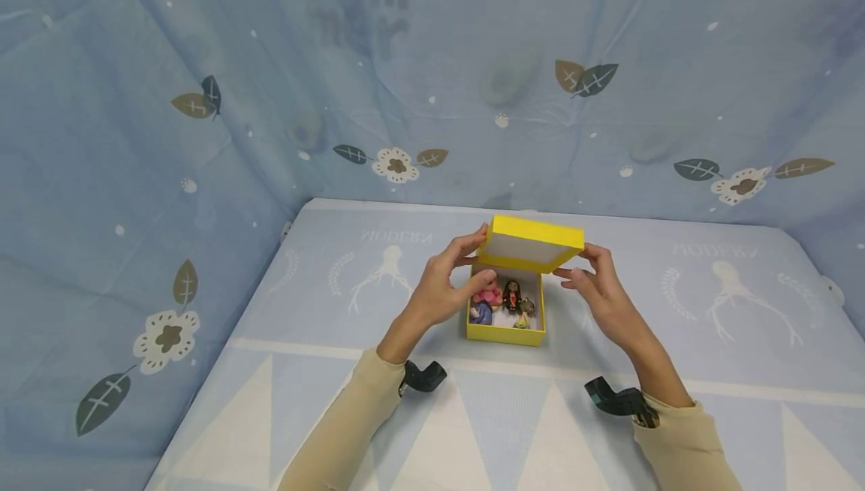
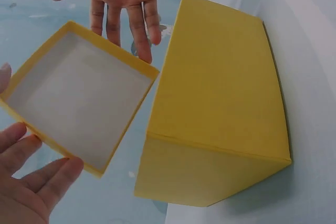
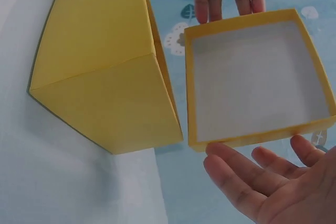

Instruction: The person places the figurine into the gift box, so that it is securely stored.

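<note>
A shallow yellow lid (image 1: 534, 232) with a pale inside is tilted above the back of a yellow box (image 1: 505, 335). My left hand (image 1: 442, 284) has its fingertips along the lid's left side, with the thumb held out over the box. At the opposite side, straight fingers of my right hand (image 1: 604, 296) support the lid. Small figures lie inside the box: a pink one (image 1: 489, 296), a blue one (image 1: 481, 314), a dark-haired doll (image 1: 512, 297) and one in pale yellow (image 1: 524, 314). Both wrist views show the lid's white interior (image 2: 79, 93) between the hands.
A pale blue patterned cloth (image 1: 324, 393) covers the table under the box. Behind it hangs a blue floral curtain (image 1: 459, 85). Black wrist mounts stick out by the left sleeve (image 1: 345, 431) and the right sleeve (image 1: 685, 446).
</note>
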Motion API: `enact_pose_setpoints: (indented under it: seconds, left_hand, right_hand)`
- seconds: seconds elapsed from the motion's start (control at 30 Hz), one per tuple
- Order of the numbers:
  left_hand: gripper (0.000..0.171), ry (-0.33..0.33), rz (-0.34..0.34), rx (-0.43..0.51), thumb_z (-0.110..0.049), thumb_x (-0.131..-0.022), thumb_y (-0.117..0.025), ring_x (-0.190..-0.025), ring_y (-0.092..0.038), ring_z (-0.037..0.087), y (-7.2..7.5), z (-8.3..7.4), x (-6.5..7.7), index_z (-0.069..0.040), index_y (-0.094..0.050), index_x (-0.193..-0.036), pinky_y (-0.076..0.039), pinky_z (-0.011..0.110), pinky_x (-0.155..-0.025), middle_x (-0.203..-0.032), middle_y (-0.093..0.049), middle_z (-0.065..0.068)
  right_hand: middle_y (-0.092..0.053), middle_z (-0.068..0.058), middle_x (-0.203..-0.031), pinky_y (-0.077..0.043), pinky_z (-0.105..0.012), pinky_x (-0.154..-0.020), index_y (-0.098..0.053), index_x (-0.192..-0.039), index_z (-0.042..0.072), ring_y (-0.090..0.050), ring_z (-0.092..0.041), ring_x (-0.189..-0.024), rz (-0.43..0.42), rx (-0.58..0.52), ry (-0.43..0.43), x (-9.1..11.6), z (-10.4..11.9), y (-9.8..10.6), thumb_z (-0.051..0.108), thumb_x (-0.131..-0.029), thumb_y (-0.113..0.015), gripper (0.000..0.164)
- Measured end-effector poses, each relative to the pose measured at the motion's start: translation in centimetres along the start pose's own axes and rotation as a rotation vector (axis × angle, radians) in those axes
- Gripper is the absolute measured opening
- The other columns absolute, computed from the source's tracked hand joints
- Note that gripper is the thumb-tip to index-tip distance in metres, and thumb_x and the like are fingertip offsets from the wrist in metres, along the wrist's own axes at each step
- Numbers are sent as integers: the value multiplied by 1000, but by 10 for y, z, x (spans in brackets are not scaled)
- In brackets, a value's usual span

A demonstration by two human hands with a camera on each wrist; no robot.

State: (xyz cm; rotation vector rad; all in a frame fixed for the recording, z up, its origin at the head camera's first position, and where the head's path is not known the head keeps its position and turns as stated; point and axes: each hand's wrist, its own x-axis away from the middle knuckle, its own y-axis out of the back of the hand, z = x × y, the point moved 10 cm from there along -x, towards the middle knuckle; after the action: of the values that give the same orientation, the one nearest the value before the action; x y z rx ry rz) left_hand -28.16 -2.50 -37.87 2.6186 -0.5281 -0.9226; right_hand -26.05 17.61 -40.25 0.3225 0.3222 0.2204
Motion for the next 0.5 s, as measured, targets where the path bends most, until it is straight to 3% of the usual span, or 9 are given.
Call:
enact_pose_setpoints:
  seconds: [0.1,0.27,0.5]
  left_hand:
    - [49,-32,-10,21,8,-87,-67,-129,-52,35,3,-16,-1,6,-48,-132,-52,50,-94,-147,-46,23]
    - [33,-71,-38,50,5,-89,-66,-122,-56,38,10,-37,-2,11,-51,-118,-52,50,-95,-137,-51,31]
    - [26,-63,-53,118,2,-90,-66,-124,-52,43,13,-35,-3,13,-48,-105,-49,53,-97,-131,-50,34]
  right_hand:
    - [-30,-13,-144,-48,-13,-93,-22,-142,-1,-56,-5,-117,-9,-39,33,1,4,2,4,-105,-35,40]
    - [-37,-1,-135,-49,-14,-93,-32,-129,1,-56,-4,-116,-28,-106,55,1,8,4,0,-103,-38,26]
    - [-34,-19,-143,-50,-11,-86,-32,-117,1,-56,0,-107,2,-86,-1,2,1,4,0,-97,-55,30]
